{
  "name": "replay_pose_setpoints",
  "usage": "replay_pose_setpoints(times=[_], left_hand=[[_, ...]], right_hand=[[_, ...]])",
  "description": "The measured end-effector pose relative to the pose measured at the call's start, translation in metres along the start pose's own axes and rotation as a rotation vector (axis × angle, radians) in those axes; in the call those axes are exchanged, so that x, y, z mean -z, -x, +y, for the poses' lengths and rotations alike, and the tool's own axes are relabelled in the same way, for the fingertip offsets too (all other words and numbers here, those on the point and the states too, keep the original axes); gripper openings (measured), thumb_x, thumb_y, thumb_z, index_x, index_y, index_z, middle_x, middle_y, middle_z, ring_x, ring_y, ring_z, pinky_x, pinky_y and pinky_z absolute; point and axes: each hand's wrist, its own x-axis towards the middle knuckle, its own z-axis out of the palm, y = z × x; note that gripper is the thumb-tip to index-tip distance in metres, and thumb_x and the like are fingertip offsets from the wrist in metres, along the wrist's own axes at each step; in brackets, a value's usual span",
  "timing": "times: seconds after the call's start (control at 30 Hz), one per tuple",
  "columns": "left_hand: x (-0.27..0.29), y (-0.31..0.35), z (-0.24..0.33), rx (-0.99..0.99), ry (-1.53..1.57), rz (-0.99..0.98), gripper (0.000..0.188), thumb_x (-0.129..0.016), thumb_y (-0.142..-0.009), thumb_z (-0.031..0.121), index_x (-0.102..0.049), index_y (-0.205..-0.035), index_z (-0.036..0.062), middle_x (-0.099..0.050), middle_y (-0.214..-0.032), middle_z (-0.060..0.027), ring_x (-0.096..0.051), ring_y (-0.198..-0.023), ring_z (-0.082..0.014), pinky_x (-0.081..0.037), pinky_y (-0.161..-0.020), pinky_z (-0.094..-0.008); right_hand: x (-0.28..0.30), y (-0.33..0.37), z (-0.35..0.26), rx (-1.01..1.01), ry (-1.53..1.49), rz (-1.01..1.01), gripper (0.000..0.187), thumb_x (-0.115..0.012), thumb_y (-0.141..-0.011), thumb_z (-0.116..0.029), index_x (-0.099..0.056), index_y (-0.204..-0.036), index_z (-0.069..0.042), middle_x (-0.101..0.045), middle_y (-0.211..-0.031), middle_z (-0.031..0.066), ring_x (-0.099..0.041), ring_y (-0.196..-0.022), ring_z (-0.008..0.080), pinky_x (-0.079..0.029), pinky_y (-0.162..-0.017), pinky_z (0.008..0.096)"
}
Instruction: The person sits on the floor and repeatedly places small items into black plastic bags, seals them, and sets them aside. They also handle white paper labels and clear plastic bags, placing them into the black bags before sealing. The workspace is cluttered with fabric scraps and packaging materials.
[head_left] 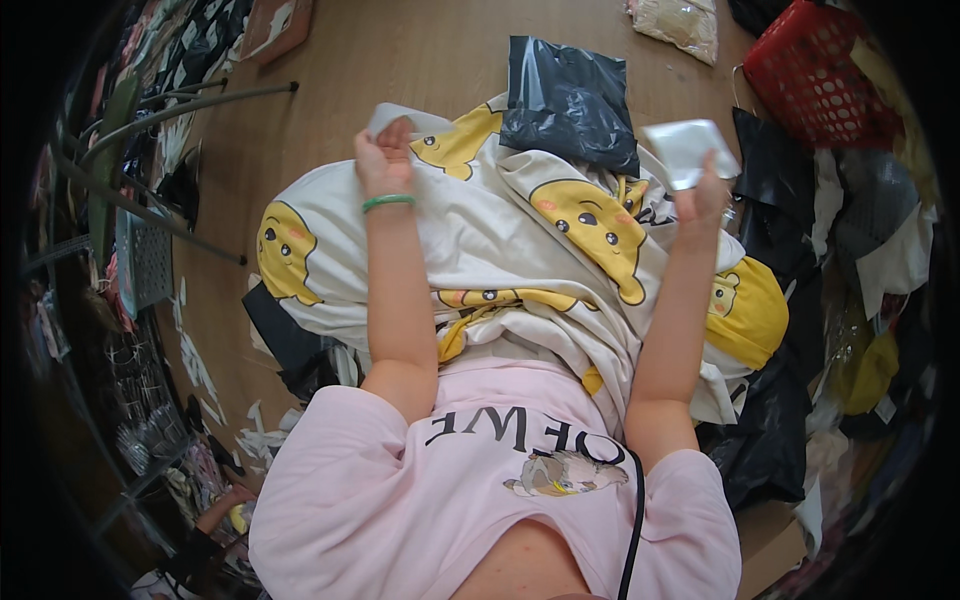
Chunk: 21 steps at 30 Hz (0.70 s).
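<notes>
My left hand (384, 160), a green bangle at its wrist, is raised over the cream blanket-like cloth (470, 245) with yellow cartoon faces on my lap. Its curled fingers hold a thin whitish sheet (402, 117). To the right, my right hand (704, 192) pinches a shiny white square piece (690, 152) by its lower right edge; motion blurs it, so I cannot tell if it is a label or a small packet. Between the hands, at the far side of the cloth, lies a dark glossy plastic mailing bag (568, 100), filled out at its lower part.
A red perforated basket (815, 75) stands at the far right, with black plastic bags (765, 430) along my right side. Metal chair-like legs (190, 105) reach in from the left. White paper scraps (195, 360) litter the wooden floor (410, 55). A clear-wrapped package (680, 28) lies at the back.
</notes>
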Motion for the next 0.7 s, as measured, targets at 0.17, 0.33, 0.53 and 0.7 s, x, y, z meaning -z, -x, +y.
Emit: replay_pose_setpoints(times=[0.17, 0.33, 0.53, 0.7], left_hand=[[-0.015, 0.02, 0.032, -0.561, -0.395, 0.166, 0.028, -0.045, -0.099, 0.022, -0.044, -0.117, 0.0006, -0.057, -0.116, -0.0171, -0.061, -0.113, -0.0305, -0.051, -0.097, -0.0424], [-0.026, 0.012, 0.014, -1.108, -1.214, 0.557, 0.062, -0.067, -0.084, 0.016, -0.035, -0.136, 0.0059, -0.029, -0.148, -0.0261, -0.018, -0.143, -0.0511, -0.024, -0.112, -0.0624], [-0.054, 0.054, -0.048, -1.03, -1.291, -0.51, 0.071, -0.075, -0.079, 0.024, -0.041, -0.138, 0.0045, -0.035, -0.147, -0.0257, -0.025, -0.142, -0.0436, -0.024, -0.113, -0.0559], [-0.04, 0.041, -0.125, -0.026, -0.895, -0.407, 0.061, -0.072, -0.087, 0.038, -0.052, -0.125, -0.0058, -0.061, -0.111, -0.0173, -0.06, -0.1, -0.0237, -0.047, -0.086, -0.0316]], right_hand=[[-0.028, -0.032, -0.033, 0.889, 0.806, 0.053, 0.04, -0.048, -0.098, -0.012, -0.05, -0.134, 0.005, -0.063, -0.124, 0.0187, -0.061, -0.115, 0.028, -0.046, -0.098, 0.0373], [-0.065, -0.066, 0.108, 1.079, 1.22, -0.723, 0.059, -0.046, -0.082, -0.002, -0.046, -0.141, -0.003, -0.045, -0.144, 0.0255, -0.043, -0.134, 0.0377, -0.033, -0.113, 0.0384], [-0.078, -0.025, 0.127, 0.329, 1.773, -0.986, 0.067, -0.045, -0.098, -0.033, -0.016, -0.157, -0.016, -0.008, -0.163, 0.0187, -0.009, -0.15, 0.0365, -0.01, -0.118, 0.0574], [-0.12, -0.025, 0.118, 0.007, 1.812, -1.031, 0.074, -0.02, -0.101, -0.056, -0.008, -0.157, -0.008, -0.001, -0.164, 0.0172, -0.002, -0.151, 0.0335, -0.006, -0.119, 0.0552]])
